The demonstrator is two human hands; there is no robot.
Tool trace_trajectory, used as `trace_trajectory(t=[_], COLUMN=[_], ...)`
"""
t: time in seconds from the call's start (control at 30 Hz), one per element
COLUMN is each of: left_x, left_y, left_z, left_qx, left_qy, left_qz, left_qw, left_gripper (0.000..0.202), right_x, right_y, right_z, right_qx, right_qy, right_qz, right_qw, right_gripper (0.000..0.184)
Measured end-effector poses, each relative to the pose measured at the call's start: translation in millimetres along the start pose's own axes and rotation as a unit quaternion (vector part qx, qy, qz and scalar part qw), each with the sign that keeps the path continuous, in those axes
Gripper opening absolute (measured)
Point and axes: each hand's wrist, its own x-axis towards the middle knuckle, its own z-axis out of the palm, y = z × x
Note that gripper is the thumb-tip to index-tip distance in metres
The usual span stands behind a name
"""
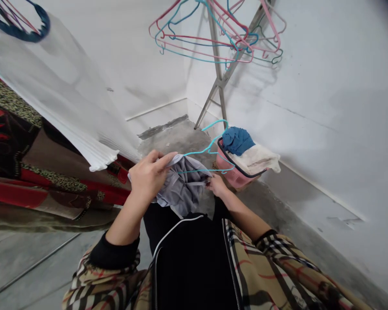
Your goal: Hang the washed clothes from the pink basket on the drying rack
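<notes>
In front of my body hangs a crumpled grey garment (184, 185), held between both hands. My left hand (150, 172) is closed on its upper left edge, thumb along the top. Lower down, my right hand (218, 185) pinches the garment's right edge. A light blue hanger (198, 151) runs partly inside the cloth; its left end is hidden under the fabric near my left hand. The hanger's right end (231, 167) sticks out bare above my right hand, and its hook points up and away from me.
A pink basket (229, 172) with blue cloth (237, 140) and whitish cloth (255, 157) stands by the right wall. Several empty hangers (200, 41) hang from a metal rack (218, 82). At left hang a white garment (58, 77) and a patterned red-brown blanket (51, 172).
</notes>
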Motion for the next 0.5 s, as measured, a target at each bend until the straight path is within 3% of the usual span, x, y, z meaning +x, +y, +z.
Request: trace_trajectory(t=[0.1, 0.23, 0.5], left_x=[-2.0, -3.3, -9.4], left_y=[-19.7, -36.7, -41.0], left_z=[8.3, 19.5, 32.2], left_qx=[-0.008, -0.02, 0.005], left_qy=[0.005, 0.017, -0.024], left_qz=[-0.032, -0.06, -0.091], left_qw=[0.999, 0.998, 0.996], left_gripper=[0.026, 0.03, 0.03], right_x=[-3.4, -11.1, -6.4], right_y=[-16.7, -39.9, -61.3], right_z=[-21.4, -41.4, -54.7], right_qx=[0.062, 0.116, 0.076], right_qy=[0.014, 0.011, 0.043], right_qz=[0.04, 0.038, -0.133], right_qw=[0.997, 0.992, 0.987], right_gripper=[0.011, 0.015, 0.011])
